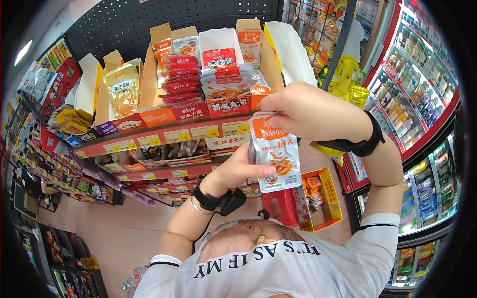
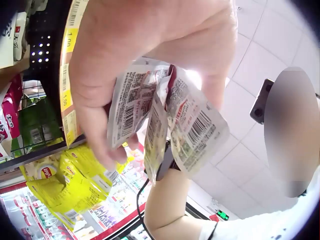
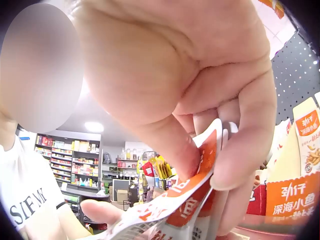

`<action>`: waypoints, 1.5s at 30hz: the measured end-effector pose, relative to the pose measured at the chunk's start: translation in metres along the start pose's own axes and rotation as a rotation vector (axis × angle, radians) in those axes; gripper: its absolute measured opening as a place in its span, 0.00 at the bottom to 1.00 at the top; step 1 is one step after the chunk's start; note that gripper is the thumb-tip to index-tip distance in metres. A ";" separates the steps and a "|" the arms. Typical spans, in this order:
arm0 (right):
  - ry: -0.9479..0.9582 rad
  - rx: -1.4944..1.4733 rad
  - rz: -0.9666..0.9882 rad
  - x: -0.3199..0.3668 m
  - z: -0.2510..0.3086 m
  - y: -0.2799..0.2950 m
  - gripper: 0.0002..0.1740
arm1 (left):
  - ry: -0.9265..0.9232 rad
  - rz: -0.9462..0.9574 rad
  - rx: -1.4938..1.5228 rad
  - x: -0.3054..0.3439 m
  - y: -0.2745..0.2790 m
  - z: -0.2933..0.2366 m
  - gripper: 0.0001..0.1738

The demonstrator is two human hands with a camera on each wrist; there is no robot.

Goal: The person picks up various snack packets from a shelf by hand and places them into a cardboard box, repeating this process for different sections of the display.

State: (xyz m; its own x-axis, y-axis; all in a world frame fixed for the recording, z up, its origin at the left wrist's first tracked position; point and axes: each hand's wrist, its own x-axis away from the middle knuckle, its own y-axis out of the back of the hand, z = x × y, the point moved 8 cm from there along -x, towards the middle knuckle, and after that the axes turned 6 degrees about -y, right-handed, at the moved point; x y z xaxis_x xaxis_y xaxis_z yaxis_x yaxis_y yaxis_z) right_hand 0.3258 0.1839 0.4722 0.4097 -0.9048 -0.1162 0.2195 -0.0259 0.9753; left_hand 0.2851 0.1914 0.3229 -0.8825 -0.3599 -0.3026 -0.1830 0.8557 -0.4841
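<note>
In the head view, a white and orange snack packet (image 1: 278, 154) is held up in front of the shelf, its printed front showing. My left hand (image 1: 236, 171) grips its lower left side, thumb across the front. At its top edge, my right hand (image 1: 303, 107) pinches the packet between thumb and fingers. More packets (image 2: 200, 125) fan out behind it in the left wrist view, barcoded backs showing, under the left hand (image 2: 155, 35). The right wrist view has the right hand (image 3: 200, 75) pinching the orange tops of stacked packets (image 3: 182, 202).
Open display boxes (image 1: 174, 115) of snack packets line the shelf, above a strip of price labels (image 1: 203, 132). Yellow chip bags (image 1: 348, 79) hang at its right end. A yellow-edged box (image 1: 328, 198) of small packets sits below. Drink fridges (image 1: 412, 84) stand at the right.
</note>
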 end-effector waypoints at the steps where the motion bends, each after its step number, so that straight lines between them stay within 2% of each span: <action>1: -0.057 0.021 0.022 -0.001 -0.001 -0.002 0.06 | -0.041 0.011 -0.053 0.000 0.002 -0.002 0.37; 4: -0.088 -0.002 0.022 -0.003 0.000 -0.008 0.07 | -0.029 -0.041 -0.216 0.005 0.003 -0.009 0.33; 6: -0.090 0.042 0.041 -0.003 0.001 -0.010 0.07 | -0.065 -0.063 -0.221 0.006 0.004 -0.012 0.29; 9: -0.006 0.034 -0.027 -0.002 0.007 -0.002 0.08 | -0.011 -0.159 -0.222 0.012 0.009 -0.010 0.28; 11: -0.018 0.001 0.106 -0.002 0.010 0.001 0.14 | -0.056 -0.133 -0.223 0.014 0.010 -0.011 0.24; 12: -0.019 0.001 0.103 -0.004 0.008 0.007 0.14 | -0.055 -0.132 -0.225 0.015 0.010 -0.012 0.24; 14: -0.171 -0.055 0.248 -0.007 -0.011 0.011 0.21 | -0.101 -0.059 -0.387 0.017 0.006 -0.019 0.22; 15: -0.307 -0.174 0.250 -0.011 -0.025 0.018 0.23 | -0.108 -0.068 -0.418 0.019 0.008 -0.021 0.21; 16: -0.259 -0.169 0.139 -0.022 -0.039 0.031 0.22 | -0.106 -0.067 -0.422 0.022 0.010 -0.021 0.21; 17: -0.334 -0.142 0.077 -0.028 -0.043 0.045 0.20 | -0.109 -0.107 -0.400 0.025 0.016 -0.021 0.21; 18: -0.246 -0.038 -0.065 -0.044 -0.062 0.056 0.19 | -0.113 -0.147 -0.376 0.028 0.020 -0.021 0.21; 20: -0.204 0.282 -0.347 -0.069 -0.085 0.076 0.12 | -0.114 -0.163 -0.392 0.032 0.025 -0.021 0.21; 21: -0.278 0.264 -0.403 -0.080 -0.100 0.076 0.10 | -0.115 -0.182 -0.408 0.034 0.028 -0.022 0.21; 23: -0.249 0.403 -0.433 -0.105 -0.116 0.072 0.12 | -0.084 -0.217 -0.445 0.040 0.032 -0.023 0.21; 27: -0.360 0.472 -0.251 -0.136 -0.138 0.051 0.21 | -0.075 -0.288 -0.490 0.050 0.038 -0.027 0.22; 30: -0.351 0.440 -0.198 -0.141 -0.142 0.041 0.23 | -0.086 -0.298 -0.509 0.055 0.045 -0.029 0.22; 32: -0.341 0.428 -0.231 -0.143 -0.147 0.037 0.23 | -0.111 -0.306 -0.417 0.056 0.045 -0.029 0.22; 34: -0.255 0.526 -0.369 -0.142 -0.140 0.042 0.17 | -0.105 -0.307 -0.424 0.058 0.046 -0.029 0.21; 35: -0.255 0.527 -0.369 -0.142 -0.139 0.042 0.17 | -0.098 -0.308 -0.430 0.058 0.046 -0.028 0.21; 37: -0.304 0.547 -0.301 -0.143 -0.140 0.039 0.08 | -0.101 -0.303 -0.445 0.058 0.046 -0.029 0.20; 41: -0.247 0.557 -0.297 -0.137 -0.137 0.034 0.06 | -0.102 -0.296 -0.440 0.057 0.044 -0.028 0.19; 43: -0.216 0.489 -0.144 -0.133 -0.133 0.021 0.06 | -0.097 -0.296 -0.444 0.057 0.045 -0.027 0.19; 45: -0.154 0.472 -0.078 -0.124 -0.120 0.010 0.06 | -0.092 -0.298 -0.448 0.056 0.045 -0.025 0.20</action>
State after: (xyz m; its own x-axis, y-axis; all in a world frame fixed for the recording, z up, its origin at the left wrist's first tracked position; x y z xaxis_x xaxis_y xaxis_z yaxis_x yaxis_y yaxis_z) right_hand 0.3834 0.3471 0.4737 0.2647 -0.9439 -0.1976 -0.1952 -0.2531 0.9475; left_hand 0.2163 0.2189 0.3050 -0.7265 -0.6247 -0.2862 -0.6035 0.7793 -0.1688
